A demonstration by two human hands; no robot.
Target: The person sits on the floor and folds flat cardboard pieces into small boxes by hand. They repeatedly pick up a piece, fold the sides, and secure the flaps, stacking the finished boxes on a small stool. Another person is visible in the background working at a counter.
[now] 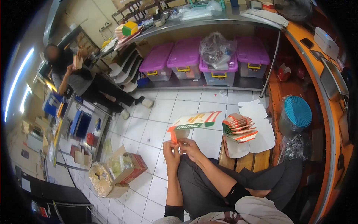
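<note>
Both my hands pinch the lower end of a partly folded paper carton [194, 119], printed white, orange and green, above my lap. My left hand [172, 155] is closed on its orange flap from the left. From the right, my right hand [189, 149] grips the same end with its fingertips. The carton's wide panel juts up and to the right, away from my fingers. Right of it, a fanned stack of similar cartons [238, 128] rests on white cardboard sheets [257, 115] over a wooden slatted bench [245, 163].
Purple-lidded plastic bins [186, 56] line a low shelf ahead. An open cardboard box [138, 164] with plastic-wrapped contents stands on the tiled floor at left. A blue-lidded tub [296, 115] is at right, beneath an orange counter [298, 37]. A co-worker [80, 80] stands at far left, holding a carton.
</note>
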